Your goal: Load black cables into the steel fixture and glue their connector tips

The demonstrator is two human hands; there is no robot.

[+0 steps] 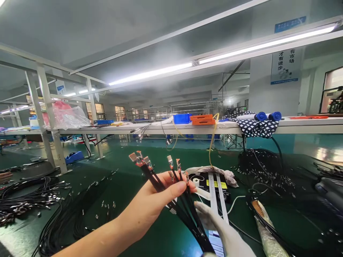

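Note:
My left hand (166,192) is bare and closed around a bundle of black cables (191,223), its thumb pressed across them. Metal connectors (170,162) with orange-red parts fan out above its fingers, some of them spread apart from the others. Lower down, my right hand (222,228) wears a white glove and curls around the same bundle from the right. Most of its fingers are hidden behind the cables. Behind the hands, two metal rails (213,192) run toward a black device (223,187) with a yellow label.
Coils of black cables (24,192) lie on the left of the green bench, and another pile (259,162) is at the right. A plastic-wrapped roll (265,228) sits at the lower right. Across the back shelf are a blue bin (181,119), orange trays (203,120) and a patterned cloth (257,126).

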